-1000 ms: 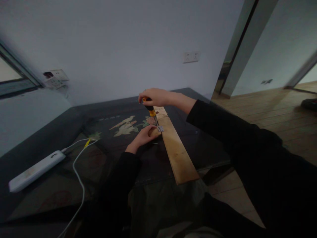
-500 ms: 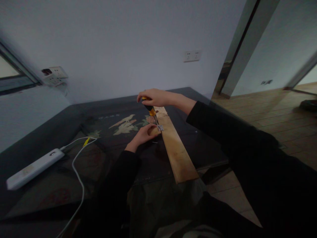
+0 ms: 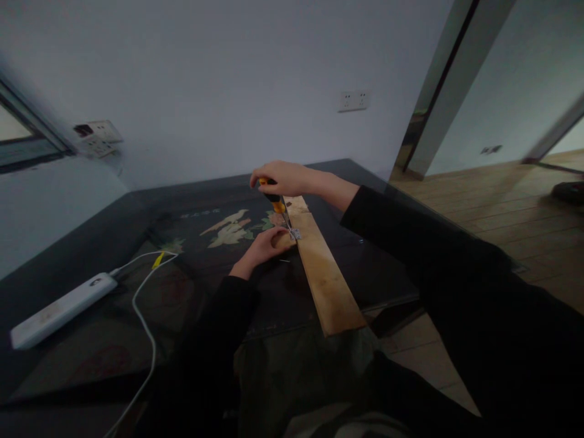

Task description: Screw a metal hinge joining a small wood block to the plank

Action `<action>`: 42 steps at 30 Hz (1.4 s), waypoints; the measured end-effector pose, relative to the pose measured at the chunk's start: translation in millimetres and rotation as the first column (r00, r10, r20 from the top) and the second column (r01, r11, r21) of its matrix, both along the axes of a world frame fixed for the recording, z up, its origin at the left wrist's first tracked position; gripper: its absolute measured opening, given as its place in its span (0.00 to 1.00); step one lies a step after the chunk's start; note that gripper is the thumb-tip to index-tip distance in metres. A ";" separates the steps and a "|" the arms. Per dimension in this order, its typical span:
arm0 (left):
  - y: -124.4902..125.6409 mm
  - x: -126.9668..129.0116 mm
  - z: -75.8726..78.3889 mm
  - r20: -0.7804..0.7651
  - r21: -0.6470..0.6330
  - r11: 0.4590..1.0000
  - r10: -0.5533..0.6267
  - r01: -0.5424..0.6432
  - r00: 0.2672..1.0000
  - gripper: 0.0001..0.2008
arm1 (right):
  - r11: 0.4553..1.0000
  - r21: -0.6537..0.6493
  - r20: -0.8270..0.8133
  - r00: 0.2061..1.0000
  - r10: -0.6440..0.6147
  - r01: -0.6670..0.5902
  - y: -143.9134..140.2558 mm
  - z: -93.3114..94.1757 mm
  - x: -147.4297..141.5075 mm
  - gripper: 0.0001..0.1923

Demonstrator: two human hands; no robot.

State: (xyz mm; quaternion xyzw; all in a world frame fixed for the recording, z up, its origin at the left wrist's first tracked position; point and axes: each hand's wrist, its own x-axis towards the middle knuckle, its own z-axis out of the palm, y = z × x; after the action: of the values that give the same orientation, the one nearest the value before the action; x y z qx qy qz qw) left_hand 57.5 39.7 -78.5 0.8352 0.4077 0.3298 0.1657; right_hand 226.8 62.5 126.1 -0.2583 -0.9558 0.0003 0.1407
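A long wooden plank (image 3: 326, 278) lies across the dark glass-topped table (image 3: 219, 286), its near end sticking out over the table edge. A small metal hinge (image 3: 295, 233) sits on the plank's left edge. My right hand (image 3: 280, 177) grips the yellow-and-black handle of a screwdriver (image 3: 276, 205) from above, its tip down on the hinge. My left hand (image 3: 267, 246) rests on the table against the plank's left side, fingers touching the plank beside the hinge.
A white power strip (image 3: 57, 309) with white cables (image 3: 143, 316) lies at the table's left. A painted bird-and-flower picture (image 3: 230, 226) shows under the glass. Wall sockets (image 3: 354, 100) sit on the far wall. Wooden floor (image 3: 497, 207) and a doorway lie to the right.
The view has shifted slightly; my right hand has turned a little on the screwdriver handle. Plank, hinge and left hand stay in place.
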 end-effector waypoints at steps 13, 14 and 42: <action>0.9 -1.8 -0.9 -0.006 -0.014 1.000 -0.008 0.008 1.000 0.21 | 0.999 0.020 0.030 0.999 -0.042 0.041 -6.4 0.5 -1.5 0.16; 0.7 -1.8 -0.7 0.000 -0.013 1.000 -0.012 0.012 1.000 0.21 | 0.999 0.011 0.027 0.999 -0.040 0.040 -5.5 0.3 -0.9 0.16; 2.4 -4.2 -3.2 -0.022 0.001 1.000 0.004 -0.004 1.000 0.23 | 0.966 0.065 -0.133 0.962 -0.239 0.249 -3.5 -13.5 -0.6 0.25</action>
State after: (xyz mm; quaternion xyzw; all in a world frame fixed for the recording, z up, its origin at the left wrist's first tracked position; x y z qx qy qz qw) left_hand 53.3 42.2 -81.7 0.8380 0.4111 0.3212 0.1600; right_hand 226.2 59.0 112.5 -0.3676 -0.9052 -0.0400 0.2093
